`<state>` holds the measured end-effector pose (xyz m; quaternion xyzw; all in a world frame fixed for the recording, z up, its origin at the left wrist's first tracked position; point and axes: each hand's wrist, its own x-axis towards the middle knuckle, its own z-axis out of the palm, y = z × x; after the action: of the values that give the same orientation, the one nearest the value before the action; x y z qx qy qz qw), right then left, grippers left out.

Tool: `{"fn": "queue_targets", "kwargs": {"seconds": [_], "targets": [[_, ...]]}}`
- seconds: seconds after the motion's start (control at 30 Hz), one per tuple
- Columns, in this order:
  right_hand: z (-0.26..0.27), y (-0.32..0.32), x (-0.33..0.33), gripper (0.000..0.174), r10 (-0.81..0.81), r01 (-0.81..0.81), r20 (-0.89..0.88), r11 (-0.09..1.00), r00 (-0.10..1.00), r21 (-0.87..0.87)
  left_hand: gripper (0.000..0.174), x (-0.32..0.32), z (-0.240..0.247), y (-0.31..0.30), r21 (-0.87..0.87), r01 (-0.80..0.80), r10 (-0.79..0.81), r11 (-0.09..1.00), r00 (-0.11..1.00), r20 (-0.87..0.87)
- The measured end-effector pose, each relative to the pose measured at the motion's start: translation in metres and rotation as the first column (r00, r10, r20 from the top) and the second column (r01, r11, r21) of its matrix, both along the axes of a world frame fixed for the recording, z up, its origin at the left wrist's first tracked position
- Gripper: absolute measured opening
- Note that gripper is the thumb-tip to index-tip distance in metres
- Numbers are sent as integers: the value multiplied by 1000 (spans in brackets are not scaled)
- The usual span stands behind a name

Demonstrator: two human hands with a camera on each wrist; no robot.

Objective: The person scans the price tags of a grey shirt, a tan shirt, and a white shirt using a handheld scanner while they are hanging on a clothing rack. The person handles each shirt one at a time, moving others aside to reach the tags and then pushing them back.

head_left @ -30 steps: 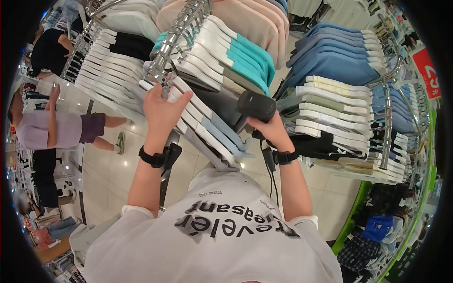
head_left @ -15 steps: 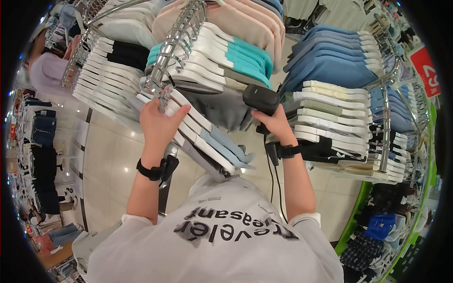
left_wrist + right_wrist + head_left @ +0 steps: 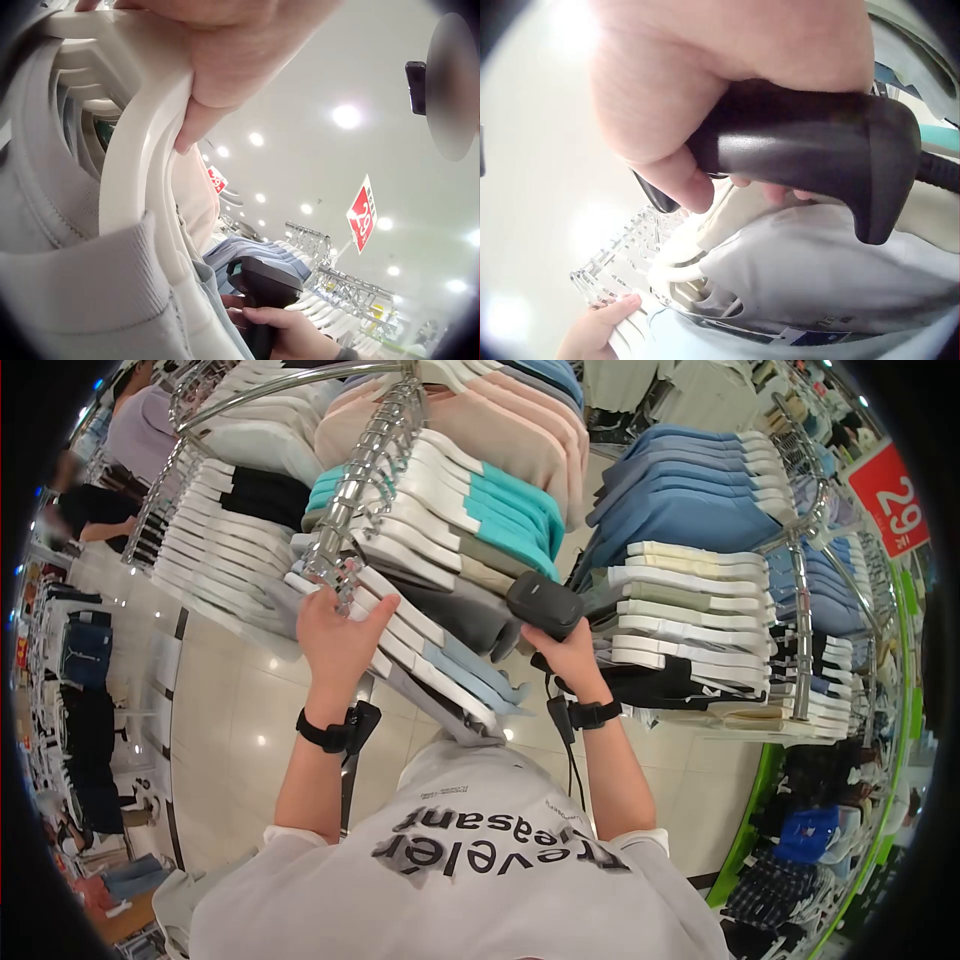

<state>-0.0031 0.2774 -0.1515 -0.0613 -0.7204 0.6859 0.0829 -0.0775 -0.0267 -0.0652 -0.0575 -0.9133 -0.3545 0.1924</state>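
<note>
At the front end of a metal rail, my left hand (image 3: 340, 645) grips the tops of a few white hangers (image 3: 400, 628). A light grey shirt with a ribbed collar (image 3: 127, 289) hangs on the nearest one in the left wrist view. Light blue garments (image 3: 470, 675) hang just behind it. My right hand (image 3: 572, 658) is wrapped around the handle of a black corded barcode scanner (image 3: 546, 603). The scanner's head is beside the dark grey garment (image 3: 465, 622) farther along the rail. In the right wrist view, its handle (image 3: 795, 139) lies across my palm, above pale garments.
Turquoise shirts (image 3: 515, 510) and pink shirts (image 3: 470, 440) hang farther back on this rail (image 3: 345, 510). Blue shirts (image 3: 690, 490) fill a rack on the right, near a red price sign (image 3: 895, 500). White hangers (image 3: 220, 535) line another rack at left. The scanner's cable hangs by my right wrist.
Both hands keep their holds. The scanner rose slightly, then came back down a little toward my body. The head view has shifted slightly, and people at the far left have moved.
</note>
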Motion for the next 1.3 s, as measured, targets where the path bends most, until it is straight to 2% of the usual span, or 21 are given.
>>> {"fn": "queue_targets", "kwargs": {"seconds": [0.03, 0.1, 0.13, 0.23, 0.4, 0.5, 0.57, 0.6, 0.67, 0.8, 0.9, 1.03, 1.1, 1.2, 1.3], "targets": [[-2, 0, 3, 26, -10, 10, -2, 1000, 1000, 4, 69, -1, -1, 0, 4, 10, -10, 1000, 1000, -2], [-2, -4, 8, 27, 40, -40, -8, 999, 999, 18, 69, -3, -6, -4, -97, -19, 16, 995, 999, -39], [1, -6, 11, 26, 24, -23, -9, 999, 1000, 31, 70, -6, -10, -4, -112, -12, 0, 994, 995, -99], [14, -6, 21, 25, 65, -68, 37, 995, 997, 70, 71, -7, -9, -3, -77, -2, -6, 997, 995, -95], [27, 1, 26, 25, 16, -14, -43, 998, 999, 56, 71, -6, -5, -1, -85, -3, -4, 996, 997, -82], [40, 5, 23, 25, 20, -23, 53, 998, 998, 53, 72, -5, -6, 0, -73, -12, 7, 997, 998, -62], [53, -1, 16, 23, 7, -1, -65, 996, 998, 92, 72, -5, -8, 1, -50, -20, 17, 999, 998, -53], [53, -3, 12, 23, 9, -3, -67, 996, 998, 93, 72, -6, -9, 2, -44, -17, 14, 999, 998, -68], [52, -9, 5, 26, 73, -70, -11, 988, 997, 138, 72, -6, -9, 3, -35, -19, 16, 999, 996, -84], [56, -20, -17, 32, 174, -164, -62, 976, 983, 142, 72, -5, -3, 6, -28, -12, 10, 1000, 998, -65], [60, -24, -32, 47, 319, -305, -70, 938, 945, 164, 72, -5, -6, 4, -44, -27, 25, 999, 999, -47], [61, -32, -44, 55, 345, -336, -110, 937, 932, 90, 71, -3, -3, 5, 18, -30, 30, 999, 1000, -1], [59, -33, -49, 59, 394, -373, -71, 905, 916, 204, 71, -3, -5, 5, 28, -29, 30, 999, 999, -14], [60, -40, -51, 60, 433, -432, 16, 895, 901, 110, 71, -3, -5, 5, 10, -30, 30, 1000, 999, -30], [59, -44, -57, 59, 516, -525, 100, 841, 851, 130, 71, -3, -4, 5, -23, -36, 35, 999, 998, -45]]}}
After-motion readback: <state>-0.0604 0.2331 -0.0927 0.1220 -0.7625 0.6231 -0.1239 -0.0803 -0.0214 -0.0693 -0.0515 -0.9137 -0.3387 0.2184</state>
